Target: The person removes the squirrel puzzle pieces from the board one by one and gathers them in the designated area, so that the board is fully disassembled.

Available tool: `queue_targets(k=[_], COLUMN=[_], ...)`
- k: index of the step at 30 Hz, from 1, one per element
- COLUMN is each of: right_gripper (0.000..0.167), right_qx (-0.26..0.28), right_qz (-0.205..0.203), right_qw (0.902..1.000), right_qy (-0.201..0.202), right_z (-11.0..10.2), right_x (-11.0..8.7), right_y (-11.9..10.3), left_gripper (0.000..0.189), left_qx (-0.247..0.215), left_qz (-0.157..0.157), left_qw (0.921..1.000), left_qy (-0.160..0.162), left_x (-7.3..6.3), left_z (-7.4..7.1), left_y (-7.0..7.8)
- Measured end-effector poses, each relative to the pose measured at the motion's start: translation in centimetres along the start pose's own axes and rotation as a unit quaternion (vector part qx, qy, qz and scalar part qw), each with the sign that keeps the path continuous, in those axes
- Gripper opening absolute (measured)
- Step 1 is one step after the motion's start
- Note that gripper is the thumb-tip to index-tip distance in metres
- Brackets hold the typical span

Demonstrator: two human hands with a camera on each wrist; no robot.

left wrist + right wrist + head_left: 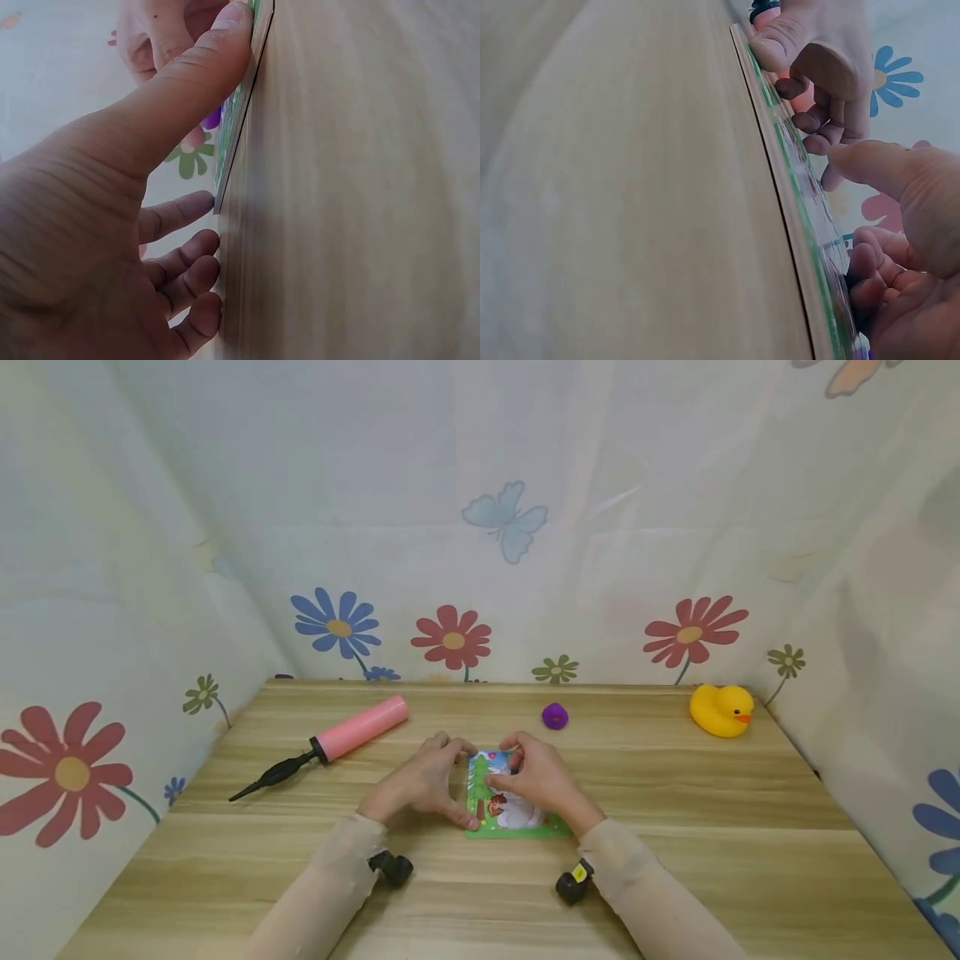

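A thin picture board (pixel 517 814) with a green border and a white animal-like figure lies flat on the table. My left hand (pixel 427 781) spans its left edge and holds it. The left thumb rests on the near corner, while the index fingertip touches the far corner; the other left fingers are bent beside it in the left wrist view. My right hand (pixel 543 777) is over the board's upper right part. In the right wrist view, the right thumb (pixel 870 161) reaches over the picture, apart from the bent fingers (pixel 866 266) at its surface. The picture there is partly hidden.
A pink hand pump (pixel 360 728) with a black nozzle lies on the left of the table (pixel 720 860). A small purple object (pixel 555 717) sits behind the board. The yellow rubber duck (pixel 720 710) stands at the back right. Flowered curtains (pixel 600 568) enclose the table.
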State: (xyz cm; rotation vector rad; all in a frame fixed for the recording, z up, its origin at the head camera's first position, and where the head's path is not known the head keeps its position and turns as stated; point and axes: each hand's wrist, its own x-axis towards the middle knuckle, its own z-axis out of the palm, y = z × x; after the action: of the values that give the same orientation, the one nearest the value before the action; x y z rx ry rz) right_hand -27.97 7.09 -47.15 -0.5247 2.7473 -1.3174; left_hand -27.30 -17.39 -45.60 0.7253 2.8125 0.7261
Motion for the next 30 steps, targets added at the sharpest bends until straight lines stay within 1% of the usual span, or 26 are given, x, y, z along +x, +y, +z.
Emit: queue_targets(k=[6, 11, 22, 27, 30], right_gripper=[0.055, 0.057, 0.057, 0.055, 0.055], right_qx=[-0.017, -0.024, -0.045, -0.046, -0.056], right_qz=[0.002, 0.016, 0.04, 0.041, 0.037], right_qw=[0.9998, 0.9996, 0.9979, 0.9972, 0.9963], right_qy=[0.005, 0.002, -0.025, -0.043, -0.054], right_z=[0.2, 0.4, 0.1, -0.2, -0.4], right_x=[0.2, 0.4, 1.1, 1.4, 1.7], right_y=[0.0, -0.2, -0.6, -1.0, -1.3], left_gripper=[0.117, 0.117, 0.118, 0.118, 0.118], left_qx=[0.008, 0.005, 0.006, 0.005, 0.006], left_qz=[-0.008, -0.011, -0.015, -0.017, -0.016], left_qw=[0.9999, 0.9999, 0.9999, 0.9998, 0.9998], left_qy=[-0.004, -0.008, -0.005, -0.009, -0.009], left_x=[0.0, 0.0, 0.0, -0.1, -0.1], left_z=[0.0, 0.2, 0.1, 0.0, 0.0], left_y=[0.1, 0.2, 0.1, 0.1, 0.0])
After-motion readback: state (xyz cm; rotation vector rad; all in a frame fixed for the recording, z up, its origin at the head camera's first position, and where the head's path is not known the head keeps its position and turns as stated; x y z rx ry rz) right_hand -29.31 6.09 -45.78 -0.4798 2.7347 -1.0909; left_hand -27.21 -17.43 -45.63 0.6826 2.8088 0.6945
